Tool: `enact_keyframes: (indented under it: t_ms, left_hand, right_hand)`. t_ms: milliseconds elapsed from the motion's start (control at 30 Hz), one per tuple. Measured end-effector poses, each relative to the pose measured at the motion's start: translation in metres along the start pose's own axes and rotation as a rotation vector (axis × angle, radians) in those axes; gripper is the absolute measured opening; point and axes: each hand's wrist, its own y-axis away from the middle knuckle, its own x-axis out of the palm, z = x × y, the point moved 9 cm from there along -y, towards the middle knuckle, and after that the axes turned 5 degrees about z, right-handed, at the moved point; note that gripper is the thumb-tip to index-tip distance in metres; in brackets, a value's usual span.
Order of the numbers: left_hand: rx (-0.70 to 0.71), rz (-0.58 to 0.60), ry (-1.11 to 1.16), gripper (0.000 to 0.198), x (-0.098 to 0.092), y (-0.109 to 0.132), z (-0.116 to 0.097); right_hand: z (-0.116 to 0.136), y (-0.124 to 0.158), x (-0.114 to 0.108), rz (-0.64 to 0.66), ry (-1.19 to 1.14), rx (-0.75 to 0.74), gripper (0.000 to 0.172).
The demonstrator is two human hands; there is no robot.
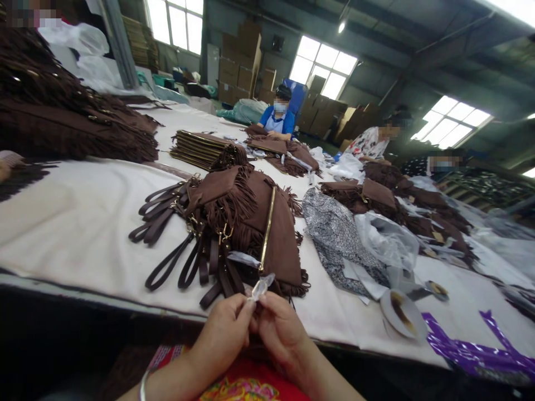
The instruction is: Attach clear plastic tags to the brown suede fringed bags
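My left hand (223,329) and my right hand (279,329) meet at the front edge of the table, thumbs and fingers pinched together. Between their fingertips is a small piece of clear plastic film (262,286); whether something is wrapped inside it cannot be made out. Just beyond lies a heap of brown fringed pouches (283,250), the nearest one with a gold zipper (268,228). Dark brown wrist straps (169,266) with gold clasps hang out toward the left of the heap. A second plastic-wrapped piece (243,259) rests by the zipper's lower end.
A grey speckled cloth (334,234), a crumpled clear bag (388,239), a tape roll (402,314) and purple plastic packaging (476,348) lie to the right. Brown fringed goods (71,122) pile up at left. Across the white-covered table (83,223), several co-workers sit among more pouches.
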Motion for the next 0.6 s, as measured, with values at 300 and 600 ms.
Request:
enact_keyframes:
  t_ms: [300, 600]
  left_hand:
    - [-0.362, 0.36, 0.79, 0.027, 0.037, -0.001, 0.03]
    - [-0.555, 0.559, 1.18, 0.024, 0.05, 0.011, 0.017]
  right_hand:
    - [-0.018, -0.008, 0.001, 0.017, -0.273, 0.115, 0.021]
    - [-0.02, -0.018, -0.006, 0.0, -0.357, 0.052, 0.027]
